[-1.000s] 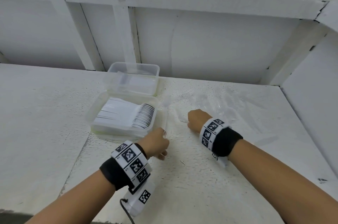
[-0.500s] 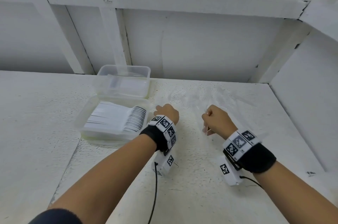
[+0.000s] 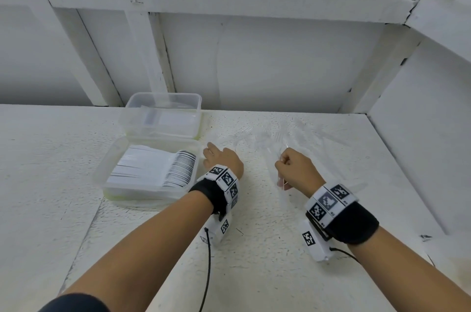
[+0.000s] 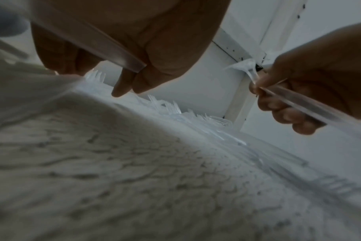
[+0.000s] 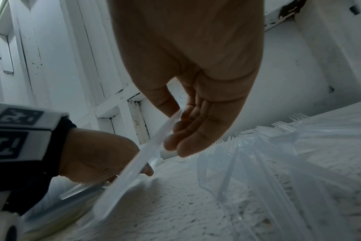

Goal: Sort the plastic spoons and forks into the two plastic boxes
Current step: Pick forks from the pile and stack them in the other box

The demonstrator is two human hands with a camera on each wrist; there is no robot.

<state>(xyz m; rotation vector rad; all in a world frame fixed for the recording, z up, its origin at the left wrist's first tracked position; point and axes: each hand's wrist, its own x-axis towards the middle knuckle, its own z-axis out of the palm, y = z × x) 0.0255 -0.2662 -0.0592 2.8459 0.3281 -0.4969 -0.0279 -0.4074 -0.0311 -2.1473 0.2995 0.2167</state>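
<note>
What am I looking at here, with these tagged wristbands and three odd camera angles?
No robot: a person wears one camera on the head and one on each wrist. The head view looks down on a white table with two clear plastic boxes, the near box full and the far box behind it. Loose clear forks lie in a heap. The left hand grips a clear handle; the right hand holds another clear utensil.

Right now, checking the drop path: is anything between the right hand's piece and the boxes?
Yes. The left hand sits between the right hand, which grips a clear utensil, and the near box, beside its right wall. Nothing else visible blocks.
</note>
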